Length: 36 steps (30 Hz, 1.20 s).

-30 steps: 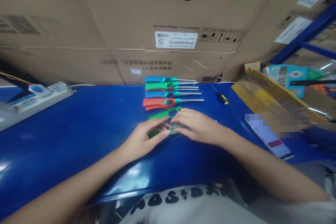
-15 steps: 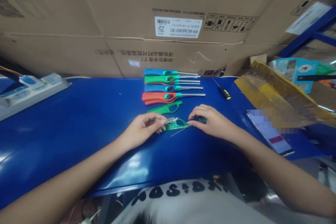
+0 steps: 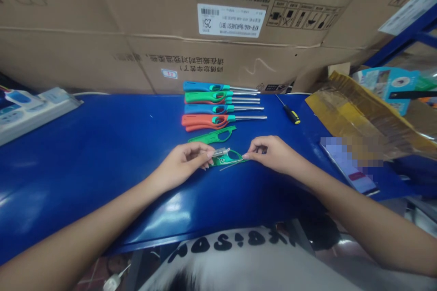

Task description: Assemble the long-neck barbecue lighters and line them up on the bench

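My left hand [image 3: 194, 159] pinches a clear tank part [image 3: 221, 151] over the left end of an opened green lighter shell [image 3: 235, 154]. At the shell's right end, my right hand [image 3: 264, 152] has thumb and forefinger closed on a thin wire [image 3: 241, 159]; the other fingers are curled. A thin rod [image 3: 229, 166] lies slanted along the shell's near side. Just beyond lies a second green half shell [image 3: 211, 135]. Behind it, several lighters [image 3: 205, 120] in red, blue and green lie in a stack, metal tubes pointing right.
A black and yellow screwdriver [image 3: 291, 114] lies right of the lighters. Farther right are a phone [image 3: 351, 168] and a taped cardboard box [image 3: 358, 118]. A white power strip [image 3: 37, 113] sits at the left. A large carton [image 3: 136, 18] stands behind the blue table [image 3: 102, 145].
The camera view has shifted slightly, so the table items sit higher and a little left. My right fingers are drawn closer together at the shell's right end. My left hand keeps its grip.
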Motion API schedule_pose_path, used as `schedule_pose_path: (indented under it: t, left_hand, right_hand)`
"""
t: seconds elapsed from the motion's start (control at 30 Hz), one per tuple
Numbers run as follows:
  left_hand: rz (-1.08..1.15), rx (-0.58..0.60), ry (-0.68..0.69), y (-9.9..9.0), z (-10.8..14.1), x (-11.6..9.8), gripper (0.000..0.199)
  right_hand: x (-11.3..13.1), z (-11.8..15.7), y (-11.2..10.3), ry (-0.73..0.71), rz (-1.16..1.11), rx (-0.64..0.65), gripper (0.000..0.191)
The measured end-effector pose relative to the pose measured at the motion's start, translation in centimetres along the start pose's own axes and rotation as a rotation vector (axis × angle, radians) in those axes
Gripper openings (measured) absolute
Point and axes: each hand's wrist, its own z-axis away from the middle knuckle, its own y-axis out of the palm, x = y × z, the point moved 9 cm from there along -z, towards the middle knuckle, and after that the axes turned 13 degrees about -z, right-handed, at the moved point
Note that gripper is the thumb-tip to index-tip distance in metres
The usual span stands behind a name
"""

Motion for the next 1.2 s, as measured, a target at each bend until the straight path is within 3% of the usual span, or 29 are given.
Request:
schedule_pose_path:
  t: [0.27,0.6,0.77,0.93,1.2]
  left_hand:
    - [-0.025,-0.003,-0.004,0.1,-0.1,0.1,0.045]
    - [-0.023,0.005,0.004,0.3,0.1,-0.1,0.042]
    - [0.003,-0.001,0.002,0.3,0.3,-0.2,0.042]
    - [0.049,-0.001,-0.008,0.2,0.3,-0.2,0.042]
    - [0.161,0.013,-0.027,0.1,0.0,0.5,0.045]
  right_hand:
    - [0.0,-1.6,0.5,0.093,0.101,0.211,0.023]
    - [1.2,-1.6,0.5,0.047,0.404,0.185,0.018]
    - [4.1,-0.3,1.3,-0.2,0.325,0.154,0.008]
    - [6.3,1.8,4.5,-0.478,0.171,0.284,0.011]
    - [5.4,0.8,5.3,-0.552,0.058,0.328,0.006]
